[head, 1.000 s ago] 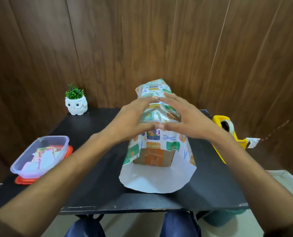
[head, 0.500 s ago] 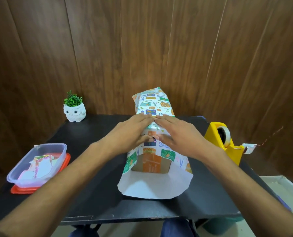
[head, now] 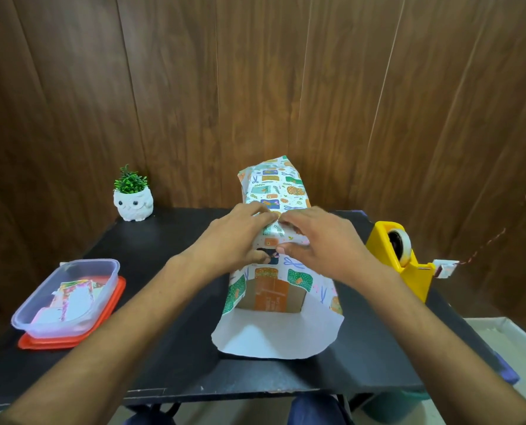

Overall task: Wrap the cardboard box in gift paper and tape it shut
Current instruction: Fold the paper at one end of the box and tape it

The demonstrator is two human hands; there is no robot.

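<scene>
Cardboard box is sat in the middle of the black table, with the gift paper draped over it like a tunnel – the near end is left open, so the box face can be seen, and the paper's white underside is spread on the table in front.

Both hands are laid on top of the paper where the two edges meet. The left hand is pressed down with gently bent fingers, nothing gripped. The right hand is placed the same way, but a bit of white edge is seen under its index finger – pinched or just pressed, can't be told.

A yellow tape dispenser is parked off to the right.
</scene>
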